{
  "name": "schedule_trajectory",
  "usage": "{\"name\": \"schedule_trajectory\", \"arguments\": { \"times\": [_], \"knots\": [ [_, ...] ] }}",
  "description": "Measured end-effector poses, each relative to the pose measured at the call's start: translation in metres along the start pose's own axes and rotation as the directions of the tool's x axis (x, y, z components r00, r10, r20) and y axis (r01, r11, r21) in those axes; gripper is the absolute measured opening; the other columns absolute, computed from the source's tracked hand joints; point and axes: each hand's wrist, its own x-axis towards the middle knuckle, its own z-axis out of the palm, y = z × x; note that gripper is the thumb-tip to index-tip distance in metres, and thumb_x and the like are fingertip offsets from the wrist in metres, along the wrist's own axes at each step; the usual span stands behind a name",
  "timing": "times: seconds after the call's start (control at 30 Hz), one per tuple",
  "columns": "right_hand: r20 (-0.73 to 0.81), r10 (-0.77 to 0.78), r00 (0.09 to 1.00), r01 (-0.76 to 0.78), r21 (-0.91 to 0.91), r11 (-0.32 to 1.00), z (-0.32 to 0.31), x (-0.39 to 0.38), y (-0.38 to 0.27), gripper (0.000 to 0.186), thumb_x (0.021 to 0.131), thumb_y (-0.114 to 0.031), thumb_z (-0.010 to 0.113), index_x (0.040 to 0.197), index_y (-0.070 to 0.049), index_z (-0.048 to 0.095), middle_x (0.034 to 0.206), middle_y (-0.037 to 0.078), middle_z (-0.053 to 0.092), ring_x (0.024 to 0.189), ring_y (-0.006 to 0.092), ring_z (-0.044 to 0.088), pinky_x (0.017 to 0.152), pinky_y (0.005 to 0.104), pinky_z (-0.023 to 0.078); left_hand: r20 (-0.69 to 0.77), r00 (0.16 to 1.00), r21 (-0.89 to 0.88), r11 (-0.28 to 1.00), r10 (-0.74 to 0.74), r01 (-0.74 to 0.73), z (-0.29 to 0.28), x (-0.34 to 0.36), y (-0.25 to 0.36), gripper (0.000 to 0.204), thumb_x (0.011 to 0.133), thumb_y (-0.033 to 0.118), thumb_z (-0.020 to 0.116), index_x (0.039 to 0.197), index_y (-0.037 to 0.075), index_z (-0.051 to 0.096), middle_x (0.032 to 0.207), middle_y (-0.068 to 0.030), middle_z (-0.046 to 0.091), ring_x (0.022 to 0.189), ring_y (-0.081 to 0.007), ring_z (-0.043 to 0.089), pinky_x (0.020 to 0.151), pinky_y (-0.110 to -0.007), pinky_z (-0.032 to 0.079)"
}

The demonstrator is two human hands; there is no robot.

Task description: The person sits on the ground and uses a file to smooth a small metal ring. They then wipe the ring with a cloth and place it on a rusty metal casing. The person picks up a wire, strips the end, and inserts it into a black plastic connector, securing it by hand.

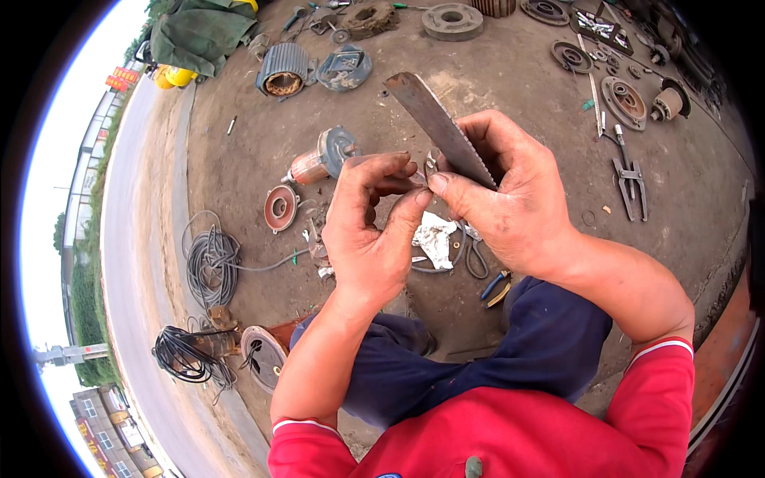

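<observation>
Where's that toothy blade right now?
In the head view, the toothed blade is above and right of the middle, held in the right hand, with the left hand just left of its lower end.

We are holding our forearms (637,279) angled inward | left hand (368,235) is resting curled | right hand (514,195) is clasping

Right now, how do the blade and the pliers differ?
The blade is held up in the right hand, while the pliers lie on the ground by the knee.
The blade is a long, dark, flat strip with a toothed edge; the pliers show blue and yellow handles.
Both look like hand tools.
</observation>
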Motion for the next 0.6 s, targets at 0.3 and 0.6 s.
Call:
{"name": "schedule_trajectory", "arguments": {
  "times": [0.3, 0.6],
  "knots": [
    [0.081, -0.081, 0.993, 0.085, -0.051, 0.995, -0.002, -0.003, 0.001, 0.023, 0.085, 0.0, 0.066, 0.106, 0.003, 0.058, 0.095, 0.01, 0.065, 0.083, 0.012, 0.063, 0.074, 0.0274, 0.053, 0.11, 0.985, 0.102, 0.984, 0.132, -0.144, -0.003, 0.0, -0.006, 0.033, 0.077, -0.004, 0.074, 0.109, -0.001, 0.065, 0.101, -0.0111, 0.065, 0.087, -0.0203, 0.067, 0.075, -0.03, 0.056],
    [0.124, -0.305, 0.944, 0.328, -0.278, 0.903, -0.006, -0.006, 0.002, 0.007, 0.086, 0.0, 0.063, 0.092, 0.0, 0.059, 0.073, 0.012, 0.06, 0.065, 0.0251, 0.062, 0.057, 0.0341, 0.048, 0.172, 0.961, -0.709, 0.65, -0.217, 0.273, -0.016, 0.006, -0.011, 0.034, 0.083, 0.0, 0.073, 0.115, 0.0, 0.063, 0.111, -0.0158, 0.067, 0.098, -0.0228, 0.066, 0.089, -0.039, 0.056]
  ]
}}
